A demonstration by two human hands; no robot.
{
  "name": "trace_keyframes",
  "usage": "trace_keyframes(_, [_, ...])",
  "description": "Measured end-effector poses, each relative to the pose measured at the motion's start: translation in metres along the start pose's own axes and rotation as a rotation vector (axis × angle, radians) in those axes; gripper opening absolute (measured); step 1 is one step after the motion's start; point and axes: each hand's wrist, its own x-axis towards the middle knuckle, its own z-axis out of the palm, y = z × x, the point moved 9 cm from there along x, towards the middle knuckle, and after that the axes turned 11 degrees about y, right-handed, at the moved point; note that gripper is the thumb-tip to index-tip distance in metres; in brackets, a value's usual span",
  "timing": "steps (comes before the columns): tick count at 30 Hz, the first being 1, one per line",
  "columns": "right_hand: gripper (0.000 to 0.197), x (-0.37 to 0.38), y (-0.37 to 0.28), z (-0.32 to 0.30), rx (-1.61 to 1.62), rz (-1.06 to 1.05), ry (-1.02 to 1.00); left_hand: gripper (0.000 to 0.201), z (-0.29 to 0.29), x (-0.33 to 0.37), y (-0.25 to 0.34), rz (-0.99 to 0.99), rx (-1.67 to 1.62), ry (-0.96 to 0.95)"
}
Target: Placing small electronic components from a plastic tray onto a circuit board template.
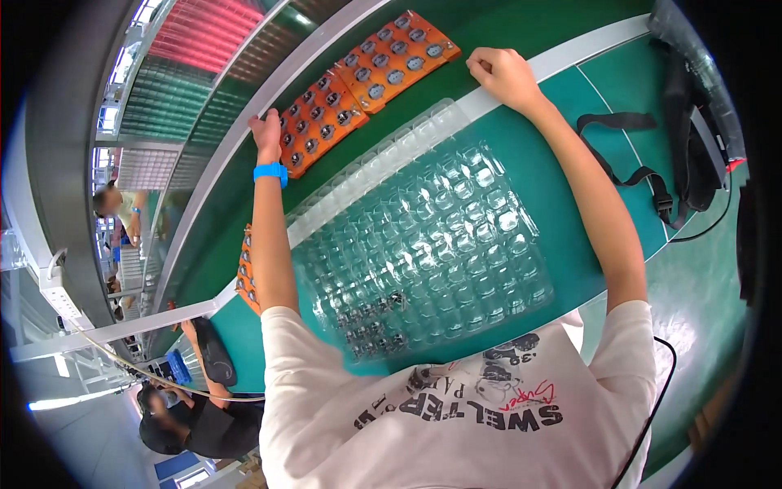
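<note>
Left hand [265,134], upper left of frame, at outer end of the left orange tray [336,138]; fingers partly hidden, cannot tell if gripping. Right hand [505,76], upper right of center, curled into a loose fist, just beside the outer end of the right orange tray [406,84]. Both trays top center, end to end, filled with round gray parts [395,77]. Clear plastic tray [456,244] mid-frame on green surface [570,261], dark small parts [375,326] at its lower left. Blue wristband [270,172] on left wrist. Black strap [639,175] upper right.
</note>
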Motion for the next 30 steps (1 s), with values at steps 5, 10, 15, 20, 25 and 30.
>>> trace_keyframes(5, [0.016, 0.002, 0.001, 0.003, 0.005, 0.009, -0.017, 0.077, -0.009, 0.0, 0.004, 0.044, 0.087, 0.058])
trace_keyframes(10, [0.016, 0.0, 0.006, 0.0, 0.027, 0.008, 0.006, 0.076, -0.009, -0.012, 0.013, 0.117, 0.24, 0.039])
trace_keyframes(15, [0.015, -0.003, 0.012, -0.002, 0.023, 0.025, -0.005, 0.077, -0.004, -0.014, 0.007, 0.151, 0.335, 0.026])
trace_keyframes(20, [0.015, 0.0, 0.001, 0.023, 0.09, -0.038, -0.038, 0.061, -0.054, 0.043, -0.041, 0.206, 0.269, -0.008])
trace_keyframes(25, [0.016, -0.001, 0.027, 0.018, 0.056, -0.091, -0.02, 0.042, -0.103, 0.029, -0.017, 0.535, 0.539, -0.023])
trace_keyframes(30, [0.022, 0.006, 0.032, 0.026, 0.115, -0.068, -0.051, 0.047, -0.176, 0.015, -0.083, 0.272, 0.621, -0.19])
